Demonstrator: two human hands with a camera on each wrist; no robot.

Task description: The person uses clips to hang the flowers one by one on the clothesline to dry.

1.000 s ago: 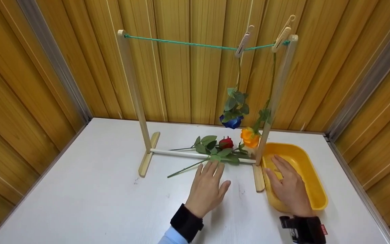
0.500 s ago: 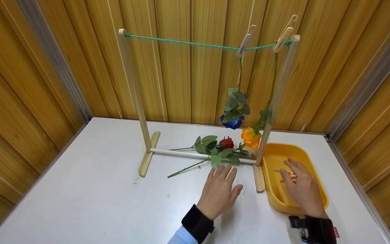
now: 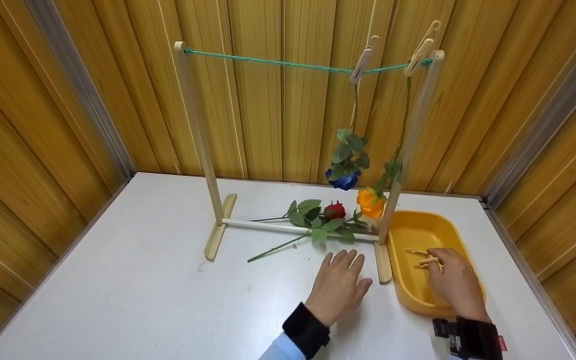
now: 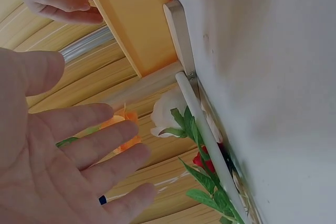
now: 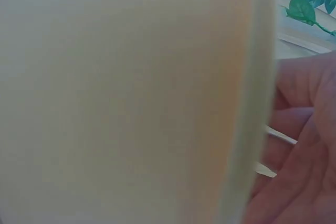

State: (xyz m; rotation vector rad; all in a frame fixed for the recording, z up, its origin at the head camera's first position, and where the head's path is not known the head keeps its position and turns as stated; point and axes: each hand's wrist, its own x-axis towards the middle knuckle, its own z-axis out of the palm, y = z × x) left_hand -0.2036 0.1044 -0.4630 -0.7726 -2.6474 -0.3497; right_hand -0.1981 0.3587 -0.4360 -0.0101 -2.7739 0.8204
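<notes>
My right hand (image 3: 457, 282) reaches into the yellow basin (image 3: 405, 295), its thumb and index finger pinching the end of a wooden clothespin (image 3: 424, 263). Another clothespin (image 3: 414, 251) lies beside it. In the right wrist view the basin's wall fills most of the picture and hides the fingertips. Palm down, my left hand (image 3: 338, 287) is held over the white table with fingers spread and nothing in it. Beyond its fingertips lie a red rose (image 3: 335, 210) and a white rose (image 4: 169, 114), both stemmed and leafy.
A wooden stand (image 3: 199, 135) carries a green cord (image 3: 268, 62). One clothespin (image 3: 361, 65) holds a blue rose (image 3: 344, 179) upside down; another clothespin (image 3: 418, 57) holds an orange rose (image 3: 370, 202). The stand's right foot (image 3: 382, 265) sits against the basin.
My right hand has moved right and down into the basin, its fingers closing at the clothespins. My left hand has drawn back toward the right, away from the lying roses.
</notes>
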